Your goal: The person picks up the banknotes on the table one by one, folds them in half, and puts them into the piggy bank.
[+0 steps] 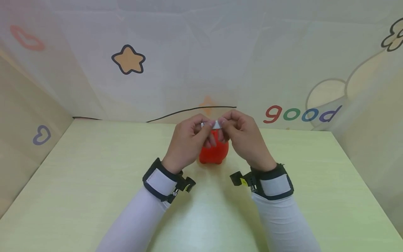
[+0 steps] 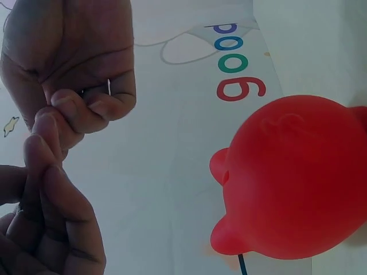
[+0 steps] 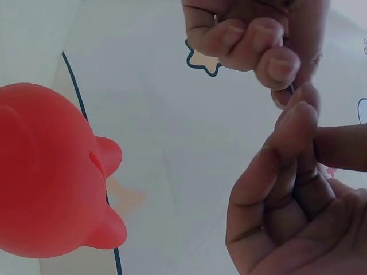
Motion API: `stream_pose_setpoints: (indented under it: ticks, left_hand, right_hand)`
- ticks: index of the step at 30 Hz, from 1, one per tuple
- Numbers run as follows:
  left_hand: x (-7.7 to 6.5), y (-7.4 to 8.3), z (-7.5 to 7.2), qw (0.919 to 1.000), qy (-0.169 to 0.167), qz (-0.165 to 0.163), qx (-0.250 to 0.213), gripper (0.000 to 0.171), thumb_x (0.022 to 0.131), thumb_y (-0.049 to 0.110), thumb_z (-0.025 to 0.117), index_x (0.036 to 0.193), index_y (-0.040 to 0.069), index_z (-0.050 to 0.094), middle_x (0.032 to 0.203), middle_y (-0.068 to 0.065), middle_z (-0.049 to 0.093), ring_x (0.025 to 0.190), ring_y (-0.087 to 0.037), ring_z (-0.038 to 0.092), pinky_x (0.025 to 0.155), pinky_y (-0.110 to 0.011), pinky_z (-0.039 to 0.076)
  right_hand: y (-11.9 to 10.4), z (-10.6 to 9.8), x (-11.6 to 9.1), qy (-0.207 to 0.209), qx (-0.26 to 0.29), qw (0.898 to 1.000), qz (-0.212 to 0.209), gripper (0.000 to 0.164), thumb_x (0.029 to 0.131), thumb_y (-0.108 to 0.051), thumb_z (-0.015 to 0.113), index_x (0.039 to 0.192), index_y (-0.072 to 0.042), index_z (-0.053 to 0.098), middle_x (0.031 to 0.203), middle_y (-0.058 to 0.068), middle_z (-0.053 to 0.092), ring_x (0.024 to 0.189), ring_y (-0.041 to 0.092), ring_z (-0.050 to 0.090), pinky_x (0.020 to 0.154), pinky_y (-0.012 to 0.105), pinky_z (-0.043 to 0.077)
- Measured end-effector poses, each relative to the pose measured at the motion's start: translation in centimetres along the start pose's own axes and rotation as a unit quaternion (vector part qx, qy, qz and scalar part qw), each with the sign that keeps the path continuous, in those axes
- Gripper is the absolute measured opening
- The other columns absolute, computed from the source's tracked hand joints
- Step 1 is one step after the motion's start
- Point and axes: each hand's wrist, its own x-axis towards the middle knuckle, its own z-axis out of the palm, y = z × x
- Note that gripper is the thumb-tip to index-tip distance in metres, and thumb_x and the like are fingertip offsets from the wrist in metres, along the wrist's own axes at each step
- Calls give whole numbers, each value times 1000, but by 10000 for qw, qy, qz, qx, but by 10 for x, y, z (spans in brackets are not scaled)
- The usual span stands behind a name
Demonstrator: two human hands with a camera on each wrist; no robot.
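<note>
Both hands meet in front of the back wall, over a red piggy bank [image 1: 214, 154]. My left hand [image 1: 188, 140] pinches one end of a small white strip [image 1: 217, 125], which looks like paper, between thumb and fingers. The other end is pinched by my right hand [image 1: 247, 138]. In the left wrist view the piggy bank [image 2: 298, 177] fills the right side, its two ears pointing left, apart from the hands. From the right wrist the piggy bank [image 3: 46, 172] shows at the left, and the fingers hide most of the strip.
The piggy bank stands on a pale green table [image 1: 94, 189] toward its back edge. Behind rises a light curtain [image 1: 201, 63] printed with a star, hearts and the word good. Each wrist wears a black strap [image 1: 160, 182] with a small camera mount.
</note>
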Motion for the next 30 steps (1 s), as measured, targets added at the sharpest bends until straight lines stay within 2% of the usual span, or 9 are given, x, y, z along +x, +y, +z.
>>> stream_pose_setpoints:
  ticks: [5, 8, 16, 24, 30]
  left_hand:
    - [0, 0, -1, 9997, 25, 250, 71, 15, 106, 15, 58, 96, 5, 64, 69, -5, 68, 67, -20, 65, 68, -35, 55]
    - [0, 1, -1, 9995, 5, 291, 122, 16, 106, 15, 59, 94, 5, 63, 67, -4, 67, 67, -19, 65, 69, -35, 55]
    - [-1, 1, -1, 9995, -48, 147, 267, 19, 107, 19, 58, 93, 7, 63, 66, -3, 67, 67, -19, 64, 67, -36, 52]
    - [-1, 2, -2, 9996, -110, 83, 265, 21, 107, 19, 58, 96, 1, 63, 66, -4, 67, 66, -20, 64, 67, -36, 52]
    - [-1, 3, -2, 9997, -121, 43, 208, 18, 106, 19, 59, 94, 6, 63, 66, -5, 67, 65, -21, 63, 66, -35, 51]
  right_hand:
    - [0, 3, 0, -189, 137, 9997, -34, 14, 108, -17, 54, 116, -7, 60, 87, 12, 67, 82, 27, 65, 77, 29, 59]
    - [0, 4, 0, -307, 135, 9994, -91, 14, 108, -17, 54, 116, -7, 59, 87, 13, 67, 82, 28, 65, 78, 29, 59]
    - [1, 6, -1, -236, 53, 9990, -369, 9, 107, -12, 54, 108, -5, 59, 71, 12, 57, 71, 26, 56, 68, 27, 51]
    - [0, 6, -1, -198, 60, 9992, -351, 8, 107, -12, 55, 106, -5, 58, 69, 11, 53, 65, 23, 51, 59, 28, 44]
    - [0, 6, -2, -207, 176, 9991, -333, 7, 107, -11, 54, 106, -5, 58, 67, 10, 50, 62, 25, 46, 54, 26, 37]
